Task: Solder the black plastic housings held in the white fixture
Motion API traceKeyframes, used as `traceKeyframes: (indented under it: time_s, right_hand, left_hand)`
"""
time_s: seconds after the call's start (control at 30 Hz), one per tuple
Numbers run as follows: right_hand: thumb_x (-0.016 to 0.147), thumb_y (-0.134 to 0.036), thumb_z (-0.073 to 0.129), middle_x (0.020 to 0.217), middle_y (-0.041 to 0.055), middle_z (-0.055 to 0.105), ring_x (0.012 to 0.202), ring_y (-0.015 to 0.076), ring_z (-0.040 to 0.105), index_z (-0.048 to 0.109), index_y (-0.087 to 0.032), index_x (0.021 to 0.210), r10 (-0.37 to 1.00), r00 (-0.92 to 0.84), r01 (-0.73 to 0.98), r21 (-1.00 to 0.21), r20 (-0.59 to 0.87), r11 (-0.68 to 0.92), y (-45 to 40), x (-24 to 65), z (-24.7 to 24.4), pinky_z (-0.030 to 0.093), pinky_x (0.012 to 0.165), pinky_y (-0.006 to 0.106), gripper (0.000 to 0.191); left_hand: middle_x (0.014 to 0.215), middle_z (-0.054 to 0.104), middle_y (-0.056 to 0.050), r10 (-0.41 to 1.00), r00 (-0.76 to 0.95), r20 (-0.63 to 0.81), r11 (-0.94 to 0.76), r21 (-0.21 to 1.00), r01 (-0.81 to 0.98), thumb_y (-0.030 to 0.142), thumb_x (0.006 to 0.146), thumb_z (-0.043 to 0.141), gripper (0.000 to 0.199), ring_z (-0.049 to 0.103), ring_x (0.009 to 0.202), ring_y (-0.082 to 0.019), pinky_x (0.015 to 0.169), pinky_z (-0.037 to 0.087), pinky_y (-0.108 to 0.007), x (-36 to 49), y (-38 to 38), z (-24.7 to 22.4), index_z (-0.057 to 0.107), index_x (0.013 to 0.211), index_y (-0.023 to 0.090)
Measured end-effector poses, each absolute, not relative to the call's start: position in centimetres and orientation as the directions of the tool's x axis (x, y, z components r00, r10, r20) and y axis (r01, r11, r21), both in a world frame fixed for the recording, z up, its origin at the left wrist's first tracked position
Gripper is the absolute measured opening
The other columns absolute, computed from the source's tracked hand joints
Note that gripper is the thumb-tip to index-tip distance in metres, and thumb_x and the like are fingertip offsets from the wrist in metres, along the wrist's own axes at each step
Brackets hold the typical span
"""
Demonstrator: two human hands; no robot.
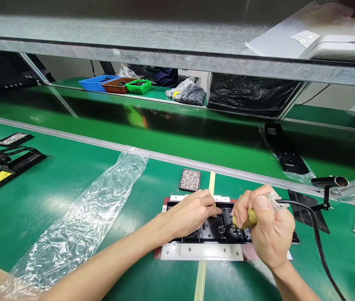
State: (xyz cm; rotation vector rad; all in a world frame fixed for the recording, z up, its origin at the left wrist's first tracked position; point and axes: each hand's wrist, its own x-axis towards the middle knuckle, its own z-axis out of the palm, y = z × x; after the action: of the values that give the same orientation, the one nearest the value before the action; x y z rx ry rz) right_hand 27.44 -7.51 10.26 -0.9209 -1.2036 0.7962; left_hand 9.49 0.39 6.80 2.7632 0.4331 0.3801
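Note:
A long black plastic housing point(208, 232) lies in a white fixture point(208, 251) on the green bench. My left hand point(196, 211) rests over its middle, fingers bent together and touching its inside; whatever they pinch is hidden. My right hand point(269, 228) is wrapped round a corded tool with a yellow-wrapped handle point(249, 218). The tool's dark tip points left and down into the housing, close to my left fingertips. A black cable point(317, 238) runs from its back end down to the right. Just behind the fixture stands a small black tray of tiny metal parts point(190, 179).
A clear plastic bag point(83, 217) lies left of the fixture. Right of it is a small camera-like cylinder on a stand point(329, 182). The green conveyor belt point(164, 138) carries a bagged black part point(285, 150). A metal shelf point(164, 62) spans overhead, with blue, brown and green bins beyond.

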Motion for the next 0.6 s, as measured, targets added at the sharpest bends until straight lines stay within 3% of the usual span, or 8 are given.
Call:
traceKeyframes:
  time_s: [0.1,0.27,0.43,0.6]
  right_hand:
    - [0.107,-0.031,0.046,0.062,-0.0013,0.051,0.052,0.0104,0.046,0.051,-0.019,0.079,0.893,0.186,-0.031,-0.906,0.410,0.423,-7.5,27.5,10.3,0.035,0.047,0.025,0.030]
    - [0.107,-0.031,0.046,0.062,-0.0017,0.052,0.052,0.0103,0.046,0.049,-0.020,0.081,0.890,0.189,-0.041,-0.902,0.416,0.430,-7.5,27.4,10.5,0.037,0.048,0.024,0.028]
    - [0.107,-0.031,0.046,0.062,-0.0017,0.051,0.053,0.0103,0.047,0.049,-0.020,0.080,0.894,0.186,-0.031,-0.907,0.408,0.420,-7.4,27.4,10.4,0.036,0.048,0.024,0.029]
    - [0.106,-0.031,0.046,0.062,-0.0006,0.051,0.053,0.0112,0.049,0.050,-0.019,0.078,0.898,0.185,-0.021,-0.912,0.399,0.409,-7.6,27.5,9.5,0.038,0.050,0.026,0.031]
  left_hand:
    - [0.100,0.059,-0.006,0.332,0.925,0.185,-0.922,0.272,0.277,0.001,0.096,0.054,0.038,0.052,0.097,-0.023,0.086,0.045,-0.034,9.6,0.1,6.4,0.060,0.129,0.019]
    - [0.094,0.057,-0.007,0.311,0.932,0.188,-0.944,0.178,0.279,0.008,0.101,0.052,0.027,0.051,0.096,-0.025,0.082,0.044,-0.037,10.1,-0.3,6.4,0.063,0.124,0.017]
    - [0.099,0.063,-0.007,0.378,0.881,0.285,-0.898,0.342,0.275,0.002,0.100,0.048,0.032,0.055,0.095,-0.022,0.084,0.047,-0.034,9.5,0.0,7.6,0.065,0.122,0.017]
    - [0.102,0.069,-0.006,0.629,0.662,0.408,-0.756,0.518,0.400,0.015,0.107,0.045,0.027,0.058,0.094,-0.022,0.088,0.047,-0.035,6.9,2.5,6.5,0.070,0.117,0.018]
